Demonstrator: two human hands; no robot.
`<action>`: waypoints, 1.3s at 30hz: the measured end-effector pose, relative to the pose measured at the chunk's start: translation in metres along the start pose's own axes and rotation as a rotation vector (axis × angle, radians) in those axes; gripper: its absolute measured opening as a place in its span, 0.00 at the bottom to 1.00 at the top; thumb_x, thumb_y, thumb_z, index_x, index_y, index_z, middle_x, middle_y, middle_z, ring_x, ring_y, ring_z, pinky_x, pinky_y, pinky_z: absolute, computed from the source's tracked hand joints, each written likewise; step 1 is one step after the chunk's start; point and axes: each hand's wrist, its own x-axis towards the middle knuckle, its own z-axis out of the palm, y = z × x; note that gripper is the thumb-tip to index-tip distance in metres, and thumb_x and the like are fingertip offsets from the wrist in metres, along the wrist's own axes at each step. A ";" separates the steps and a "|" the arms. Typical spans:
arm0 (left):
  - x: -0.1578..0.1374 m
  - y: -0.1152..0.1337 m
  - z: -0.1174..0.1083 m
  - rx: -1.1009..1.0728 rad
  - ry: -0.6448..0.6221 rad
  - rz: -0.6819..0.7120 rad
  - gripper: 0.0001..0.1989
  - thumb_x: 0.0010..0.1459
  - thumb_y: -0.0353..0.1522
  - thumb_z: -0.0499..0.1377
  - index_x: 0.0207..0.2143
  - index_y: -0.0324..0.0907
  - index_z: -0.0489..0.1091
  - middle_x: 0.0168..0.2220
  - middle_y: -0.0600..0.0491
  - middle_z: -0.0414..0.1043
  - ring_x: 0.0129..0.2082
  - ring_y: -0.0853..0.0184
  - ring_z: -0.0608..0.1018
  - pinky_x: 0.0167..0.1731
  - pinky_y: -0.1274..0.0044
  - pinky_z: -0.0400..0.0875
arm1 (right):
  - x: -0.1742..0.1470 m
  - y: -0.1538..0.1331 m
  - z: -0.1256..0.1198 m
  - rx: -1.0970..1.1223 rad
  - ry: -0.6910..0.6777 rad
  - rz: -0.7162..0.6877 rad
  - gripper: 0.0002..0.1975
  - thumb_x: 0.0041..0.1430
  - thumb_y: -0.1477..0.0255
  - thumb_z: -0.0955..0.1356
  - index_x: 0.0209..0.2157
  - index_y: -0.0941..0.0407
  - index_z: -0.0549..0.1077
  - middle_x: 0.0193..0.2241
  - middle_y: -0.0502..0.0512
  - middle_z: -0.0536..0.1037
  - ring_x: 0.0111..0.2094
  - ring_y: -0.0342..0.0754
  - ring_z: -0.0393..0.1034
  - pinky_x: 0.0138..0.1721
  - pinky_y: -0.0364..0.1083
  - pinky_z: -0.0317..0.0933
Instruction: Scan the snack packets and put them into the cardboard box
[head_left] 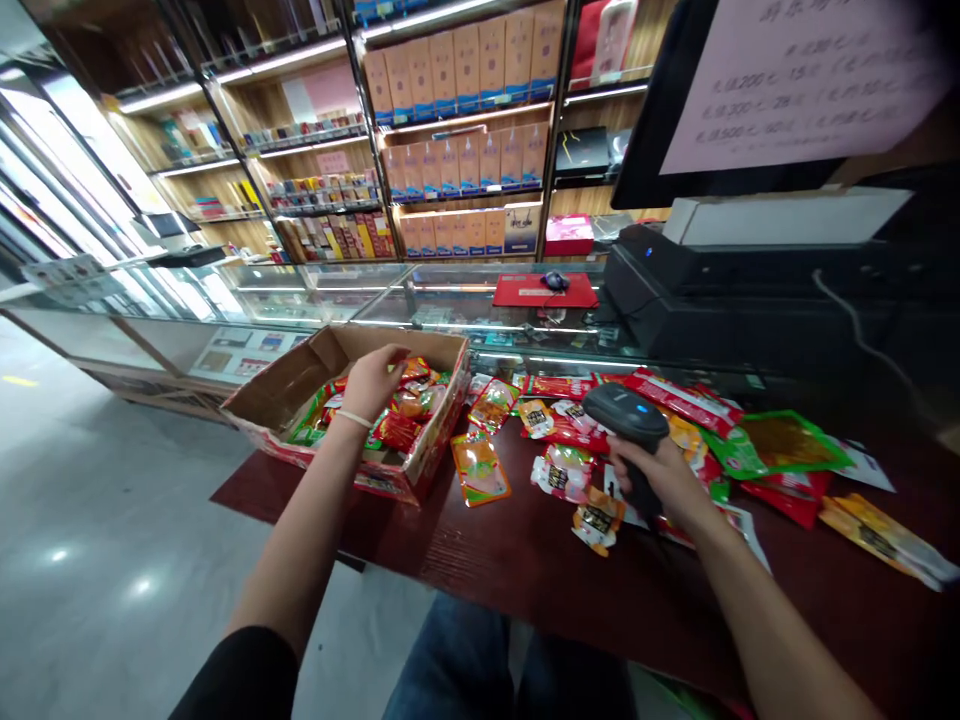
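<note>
My left hand point(376, 384) is over the open cardboard box point(259, 408), a pale band around its wrist. Its thumb and fingers are bent and apart, with nothing visible between them; snack packets point(397, 430) in red, green and orange wrapping lie just below. My right hand point(664, 475) is wrapped around the handle of a black barcode scanner point(628, 415), which shows a small blue light and is held above the packets on the table. Near it lie a pink-and-white packet point(564, 472) and a small orange packet point(598, 520). A flat orange-edged packet point(481, 470) rests between box and scanner.
The dark red table point(480, 560) has more packets on its right, including a green-edged bag point(787, 443) and a yellow packet point(889, 540). Behind are a glass counter point(450, 290), a mouse point(555, 281) on a red mat and a monitor point(645, 110). Shelves hold boxed goods.
</note>
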 end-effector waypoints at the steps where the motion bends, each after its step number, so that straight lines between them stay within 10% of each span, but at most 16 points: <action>1: -0.001 0.003 -0.002 -0.014 0.014 0.010 0.13 0.59 0.31 0.57 0.45 0.43 0.76 0.42 0.48 0.81 0.42 0.61 0.81 0.46 0.72 0.73 | 0.000 0.000 -0.001 0.019 0.009 -0.002 0.20 0.50 0.56 0.76 0.25 0.55 0.67 0.17 0.46 0.68 0.15 0.40 0.62 0.16 0.40 0.58; 10: -0.027 0.102 -0.004 -0.101 -0.037 0.232 0.14 0.62 0.36 0.56 0.48 0.44 0.74 0.44 0.50 0.79 0.41 0.61 0.80 0.46 0.71 0.72 | 0.000 -0.006 -0.018 0.060 0.045 -0.070 0.17 0.54 0.59 0.74 0.26 0.56 0.69 0.17 0.45 0.69 0.14 0.39 0.61 0.15 0.40 0.56; 17: -0.048 0.162 0.103 -0.322 -0.293 0.398 0.10 0.62 0.33 0.58 0.45 0.44 0.74 0.37 0.52 0.78 0.37 0.64 0.78 0.41 0.74 0.70 | 0.000 -0.014 -0.031 0.094 0.100 -0.117 0.16 0.52 0.59 0.74 0.27 0.55 0.69 0.15 0.44 0.68 0.13 0.40 0.61 0.14 0.39 0.56; 22: -0.066 0.161 0.165 -0.482 -0.503 0.484 0.09 0.64 0.36 0.57 0.41 0.43 0.74 0.38 0.50 0.78 0.38 0.64 0.78 0.40 0.73 0.70 | 0.003 -0.013 -0.039 0.139 0.147 -0.121 0.16 0.51 0.59 0.75 0.26 0.54 0.68 0.15 0.44 0.68 0.13 0.39 0.60 0.13 0.39 0.56; 30: -0.085 0.146 0.172 -0.396 -0.680 0.691 0.21 0.59 0.44 0.63 0.51 0.45 0.72 0.46 0.46 0.73 0.47 0.57 0.74 0.48 0.67 0.67 | 0.006 -0.009 -0.040 0.135 0.170 -0.100 0.16 0.52 0.60 0.74 0.25 0.55 0.68 0.15 0.45 0.68 0.13 0.39 0.60 0.13 0.39 0.56; 39: -0.083 0.143 0.178 -0.715 -0.707 0.398 0.06 0.59 0.31 0.60 0.39 0.43 0.68 0.40 0.50 0.71 0.41 0.62 0.72 0.43 0.71 0.66 | 0.005 -0.009 -0.035 0.138 0.162 -0.103 0.14 0.54 0.62 0.74 0.28 0.54 0.69 0.15 0.44 0.68 0.13 0.39 0.61 0.14 0.39 0.56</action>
